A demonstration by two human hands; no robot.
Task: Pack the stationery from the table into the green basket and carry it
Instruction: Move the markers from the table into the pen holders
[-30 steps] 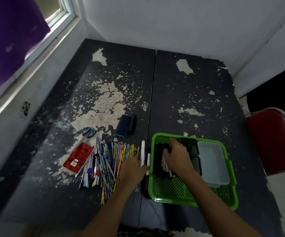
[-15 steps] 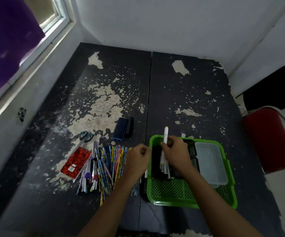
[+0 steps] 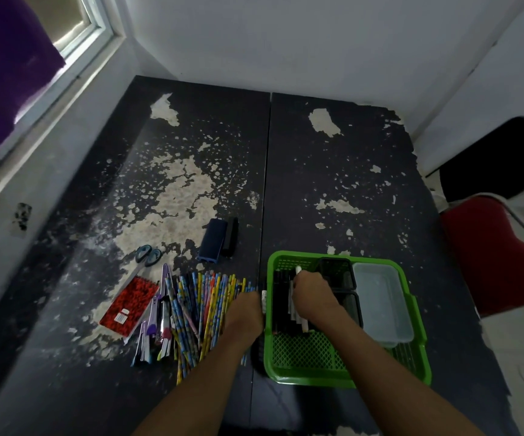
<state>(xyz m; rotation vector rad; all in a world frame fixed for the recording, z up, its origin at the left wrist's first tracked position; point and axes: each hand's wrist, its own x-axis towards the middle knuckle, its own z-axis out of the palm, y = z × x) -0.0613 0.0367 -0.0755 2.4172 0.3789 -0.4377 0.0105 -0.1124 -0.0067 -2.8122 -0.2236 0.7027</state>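
The green basket (image 3: 317,377) stands on the dark table, near the front right. Inside it are black and white markers (image 3: 282,306), black mesh holders (image 3: 336,272) and a clear plastic box (image 3: 380,300). My right hand (image 3: 312,298) is inside the basket, shut on a white marker (image 3: 298,269) whose tip sticks out past the fingers. My left hand (image 3: 245,316) rests, fingers curled, on the right edge of the spread of colourful pencils (image 3: 204,309). Another white marker (image 3: 264,298) peeks out at its fingertips; its grip is hidden.
Left of the pencils lie purple pens (image 3: 157,325), a red notebook (image 3: 130,305) and blue-handled scissors (image 3: 147,254). A blue eraser (image 3: 213,239) with a black block (image 3: 231,236) lies farther back. A red chair (image 3: 490,256) stands at the right, walls behind and left.
My right hand has lowered the white marker from upright at the far rim down into the basket. My left hand has dropped back onto the pencils' right edge.
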